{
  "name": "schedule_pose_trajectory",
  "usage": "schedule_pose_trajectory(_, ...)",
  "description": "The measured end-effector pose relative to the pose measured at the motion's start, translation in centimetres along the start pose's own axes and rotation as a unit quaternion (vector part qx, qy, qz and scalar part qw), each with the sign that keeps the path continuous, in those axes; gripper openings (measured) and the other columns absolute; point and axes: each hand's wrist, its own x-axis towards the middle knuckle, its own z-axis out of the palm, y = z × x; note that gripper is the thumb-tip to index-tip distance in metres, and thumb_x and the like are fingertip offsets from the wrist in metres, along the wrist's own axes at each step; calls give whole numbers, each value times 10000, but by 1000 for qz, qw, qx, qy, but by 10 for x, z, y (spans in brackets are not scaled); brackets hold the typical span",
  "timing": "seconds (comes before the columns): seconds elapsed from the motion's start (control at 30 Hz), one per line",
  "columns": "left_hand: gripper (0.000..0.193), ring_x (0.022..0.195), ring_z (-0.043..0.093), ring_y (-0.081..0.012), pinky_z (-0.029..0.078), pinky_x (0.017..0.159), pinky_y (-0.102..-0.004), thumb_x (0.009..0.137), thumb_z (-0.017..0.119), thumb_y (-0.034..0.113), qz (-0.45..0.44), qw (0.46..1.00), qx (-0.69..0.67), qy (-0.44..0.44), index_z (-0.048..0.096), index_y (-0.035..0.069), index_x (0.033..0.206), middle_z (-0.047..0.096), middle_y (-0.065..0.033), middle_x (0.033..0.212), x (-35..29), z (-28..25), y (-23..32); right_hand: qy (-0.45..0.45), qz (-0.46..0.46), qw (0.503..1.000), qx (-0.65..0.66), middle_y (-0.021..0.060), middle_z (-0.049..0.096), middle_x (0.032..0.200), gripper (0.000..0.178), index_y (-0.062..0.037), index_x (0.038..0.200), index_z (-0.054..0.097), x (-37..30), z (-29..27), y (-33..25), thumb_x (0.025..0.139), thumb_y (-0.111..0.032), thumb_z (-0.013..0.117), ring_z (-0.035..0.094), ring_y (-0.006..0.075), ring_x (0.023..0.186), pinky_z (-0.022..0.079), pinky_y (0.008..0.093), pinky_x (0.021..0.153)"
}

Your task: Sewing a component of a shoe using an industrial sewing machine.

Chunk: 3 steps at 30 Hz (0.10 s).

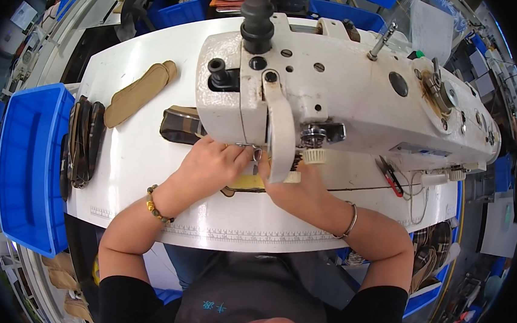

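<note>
Both hands are at the needle area of a white sewing machine (360, 103). My left hand (212, 165) has its fingers bent together close to the presser foot (256, 154), pressed on a fabric piece with a yellow face (248, 182). My right hand (296, 186) is on the other side of that piece; the machine's curved lever (282, 133) hides most of its fingers. A dark plaid fabric piece (182, 125) lies just beyond my left hand, partly behind the machine head. Whether it joins the yellow-faced piece, I cannot tell.
Tan sole-shaped pieces (141, 94) lie on the white table (146, 204) at far left. A stack of plaid pieces (85, 142) sits at its left edge, beside a blue bin (33, 168). Red-handled thread snips (392, 178) lie to the right. More plaid pieces (432, 248) are lower right.
</note>
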Motion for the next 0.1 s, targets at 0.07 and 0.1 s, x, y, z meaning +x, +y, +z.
schedule_pose_trajectory(0.07,247,831,652,-185,528,766,-323,718,654,102,3,1000,-2,-2,704,43,953,676,-35,874,2,-2,0,-36,-60,997,-45,75,618,1120,438,73,1251,513,4,26,-4,853,-27,666,621,95,1013,517,186,853)
schedule_pose_trajectory(0.1,255,840,655,-188,528,769,-323,715,655,101,2,1000,8,-13,706,45,958,676,-33,871,2,-1,0,-36,-58,997,-46,75,618,1120,438,73,1251,513,1,34,-4,853,-27,666,621,95,1013,517,186,853)
